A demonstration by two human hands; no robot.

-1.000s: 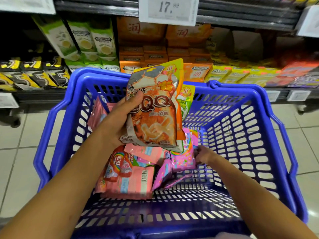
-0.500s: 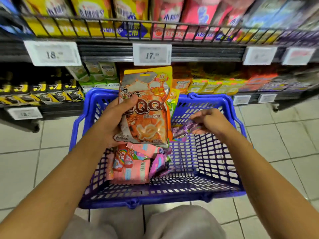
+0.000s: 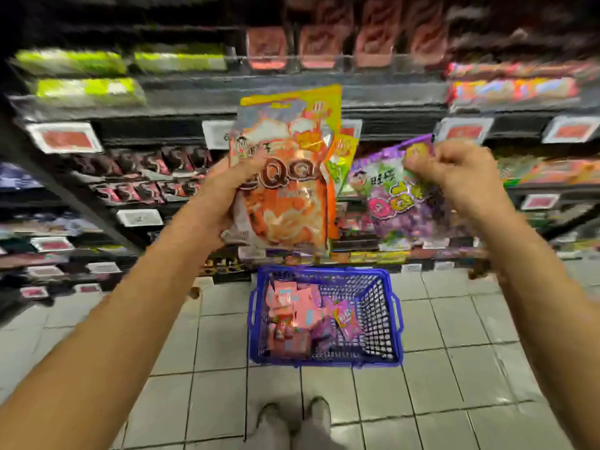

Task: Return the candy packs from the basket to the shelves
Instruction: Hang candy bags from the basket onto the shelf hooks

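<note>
Overhead, both forearms reach up and forward toward the blurred shelves (image 3: pixel 389 105). The left hand (image 3: pixel 224 190) is raised at about chest-shelf height, thumb across the front and fingers wrapped behind a fanned stack of packs: an orange pack (image 3: pixel 285 190) in front, with a yellow-green pack (image 3: pixel 341 157) peeking out behind its right edge. The right hand (image 3: pixel 454 170) is curled into a loose fist, pinching the top right corner of a purple pack (image 3: pixel 399 203), which hangs tilted just beside the orange one. Both wrists are bent slightly inward, so the packs face the camera. Below, between the arms, the blue basket (image 3: pixel 386 358) stands on the tiled floor (image 3: pixel 454 368) before the shelves, with pink packs (image 3: pixel 285 297) piled along its left side. Two shoes (image 3: pixel 292 414) show at the bottom edge.
</note>
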